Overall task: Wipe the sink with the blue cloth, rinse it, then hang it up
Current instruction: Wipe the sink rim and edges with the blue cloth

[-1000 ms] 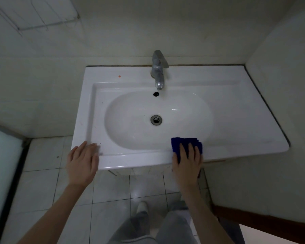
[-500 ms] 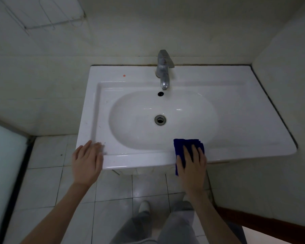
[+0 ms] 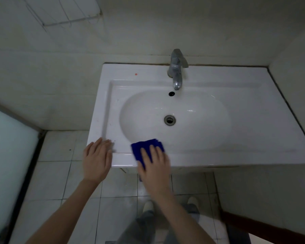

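My right hand (image 3: 155, 166) has slid the blue cloth (image 3: 144, 149) leftward along the near rim of the sink (image 3: 253, 155); a moment ago it sat near the six o'clock point of the basin, and now it lies toward seven o'clock, close to my left hand (image 3: 97, 161). I judge this means the front edge is getting its pass, so the wiping step is in hand while the rinse and hanging are not yet begun.

My right grip lies flat, fingers together and pressed down on the folded cloth, palm hanging over the rim's front edge rather than closed around anything. My left grip is spread flat on the near-left corner of the sink, bracing, holding nothing.

Counting: one sink, one blue cloth, one faucet (image 3: 176, 69) at twelve o'clock, not running as far as I can see, one drain (image 3: 170, 120) at the basin's centre, one overflow hole (image 3: 171, 93) just below the spout, and one wire rack (image 3: 69, 13) on the wall at eleven o'clock, possibly where the cloth will hang.
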